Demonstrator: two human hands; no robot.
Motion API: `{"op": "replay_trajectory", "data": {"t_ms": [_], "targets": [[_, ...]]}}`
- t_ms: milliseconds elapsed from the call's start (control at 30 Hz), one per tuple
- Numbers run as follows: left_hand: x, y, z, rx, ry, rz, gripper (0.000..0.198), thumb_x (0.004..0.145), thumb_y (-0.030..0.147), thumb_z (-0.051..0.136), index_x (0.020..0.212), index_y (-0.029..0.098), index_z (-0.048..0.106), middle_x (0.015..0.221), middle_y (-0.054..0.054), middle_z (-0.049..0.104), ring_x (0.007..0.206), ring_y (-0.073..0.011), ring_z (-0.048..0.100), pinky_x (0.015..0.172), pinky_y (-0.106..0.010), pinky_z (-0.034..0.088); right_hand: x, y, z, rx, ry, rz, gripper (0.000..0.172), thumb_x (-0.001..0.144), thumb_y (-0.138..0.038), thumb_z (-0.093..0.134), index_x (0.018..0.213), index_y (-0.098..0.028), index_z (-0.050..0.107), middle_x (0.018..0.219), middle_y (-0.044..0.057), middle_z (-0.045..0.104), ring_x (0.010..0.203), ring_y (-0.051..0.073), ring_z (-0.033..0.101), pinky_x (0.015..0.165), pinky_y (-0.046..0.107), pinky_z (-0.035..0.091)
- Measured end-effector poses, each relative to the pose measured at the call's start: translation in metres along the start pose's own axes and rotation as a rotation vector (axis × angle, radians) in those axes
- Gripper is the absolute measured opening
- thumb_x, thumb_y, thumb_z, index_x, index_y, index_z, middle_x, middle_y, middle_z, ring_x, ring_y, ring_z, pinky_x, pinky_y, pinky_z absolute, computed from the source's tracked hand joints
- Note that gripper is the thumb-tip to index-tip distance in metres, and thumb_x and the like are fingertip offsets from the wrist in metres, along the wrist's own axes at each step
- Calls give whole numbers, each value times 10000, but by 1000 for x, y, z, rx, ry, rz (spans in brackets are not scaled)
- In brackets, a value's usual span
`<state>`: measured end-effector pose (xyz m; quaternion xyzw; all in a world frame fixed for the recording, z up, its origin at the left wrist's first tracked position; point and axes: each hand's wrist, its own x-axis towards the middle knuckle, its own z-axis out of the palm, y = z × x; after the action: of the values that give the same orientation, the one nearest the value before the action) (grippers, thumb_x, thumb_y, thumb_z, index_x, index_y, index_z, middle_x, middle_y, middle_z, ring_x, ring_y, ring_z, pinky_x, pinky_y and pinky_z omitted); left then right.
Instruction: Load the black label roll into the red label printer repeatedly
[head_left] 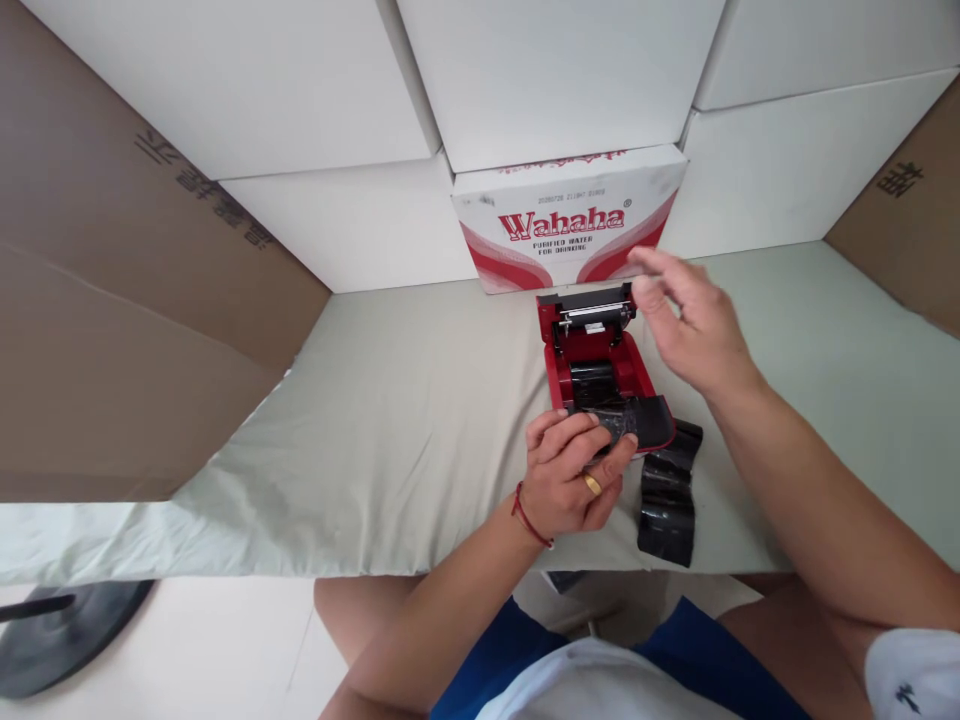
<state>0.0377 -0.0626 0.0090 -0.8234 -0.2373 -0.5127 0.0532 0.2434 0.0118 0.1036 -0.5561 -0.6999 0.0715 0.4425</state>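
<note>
A small red and black device [554,385], which looks like a label printer, sits on the cloth with its lid [544,318] raised. Inside lies a roll of glossy black film [592,383]. The film runs forward over the device's dark front part [654,424], where my left hand [574,470] is closed on it. A loose, wavy black strip [667,510] lies on the cloth at the device's right front. My right hand [690,315], fingers apart and apparently holding nothing, is just right of the raised lid; whether it touches the lid is unclear.
Behind the device stands a white and red Wahaha water carton [562,225], against stacked white boxes [555,80]. Brown cardboard [135,300] walls the left side, and another brown box [892,200] the right. A pale green cloth [405,420] covers the table up to its front edge.
</note>
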Motion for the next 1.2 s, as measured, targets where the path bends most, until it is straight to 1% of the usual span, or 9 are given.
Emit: {"op": "replay_trajectory", "data": {"t_ms": [133, 267, 433, 600, 767, 967, 1100, 1167, 1200], "targets": [[-4, 2, 2, -11, -40, -4, 595, 911, 243, 681, 1491, 376, 660, 1036, 2, 825, 1094, -256, 729, 1162, -434, 377, -8, 2, 5, 25, -101, -34, 436, 1122, -423, 432, 1364, -242, 746, 1475, 111, 733, 1430, 259, 635, 1265, 459, 451], [-9, 5, 5, -15, -51, -31, 628, 949, 187, 681, 1543, 380, 617, 1075, 9, 851, 1043, -233, 753, 1065, -406, 400, -22, -5, -4, 29, -112, -66, 434, 1121, -417, 435, 1379, -259, 746, 1467, 98, 741, 1411, 259, 653, 1257, 460, 467], [-5, 12, 5, 98, -48, 26, 436, 998, 187, 653, 1402, 342, 713, 995, 24, 861, 910, -190, 774, 902, -375, 415, -44, -1, -11, -22, -107, -135, 391, 1134, -362, 451, 1363, -261, 751, 1425, 84, 769, 1366, 245, 690, 1222, 449, 512], [5, 19, 3, 177, -28, 50, 254, 995, 136, 628, 1196, 181, 777, 922, -19, 855, 898, -180, 757, 887, -378, 426, -66, 12, -14, 58, -68, -333, 300, 1102, -252, 563, 1314, -200, 769, 1302, 111, 820, 1263, 234, 755, 1145, 421, 585], [5, 19, 1, 145, -51, 41, 285, 953, 112, 646, 1192, 185, 784, 926, -22, 838, 928, -185, 743, 901, -381, 432, -88, 17, -14, 26, -179, -351, 296, 1095, -203, 577, 1331, -190, 754, 1371, 104, 801, 1328, 233, 735, 1230, 470, 534], [7, 19, -3, 72, -87, -5, 345, 955, 131, 614, 1265, 212, 743, 933, -11, 829, 914, -171, 746, 954, -376, 464, -101, 19, -10, -62, -156, -332, 350, 1076, -144, 577, 1386, -207, 727, 1432, 91, 767, 1393, 229, 697, 1270, 494, 486], [4, 7, -8, -86, 13, -105, 472, 1032, 286, 537, 1498, 239, 599, 1087, -58, 829, 1026, -218, 773, 972, -404, 525, -103, 20, -6, 6, -146, -308, 359, 1072, -129, 578, 1384, -211, 734, 1428, 89, 771, 1398, 225, 693, 1231, 466, 533], [0, -5, -9, -179, 65, -263, 509, 1053, 354, 552, 1555, 275, 562, 1249, -86, 801, 1168, -248, 751, 1050, -434, 519, -104, 21, -3, 67, -135, -289, 365, 1075, -125, 568, 1393, -204, 731, 1431, 98, 770, 1415, 222, 680, 1219, 455, 544], [-2, -11, -8, -260, 108, -405, 492, 1066, 349, 542, 1555, 297, 567, 1325, -85, 778, 1253, -253, 719, 1112, -445, 501, -104, 22, -2, 97, -132, -277, 364, 1079, -129, 564, 1394, -204, 730, 1431, 101, 770, 1422, 223, 674, 1218, 456, 542]]}}
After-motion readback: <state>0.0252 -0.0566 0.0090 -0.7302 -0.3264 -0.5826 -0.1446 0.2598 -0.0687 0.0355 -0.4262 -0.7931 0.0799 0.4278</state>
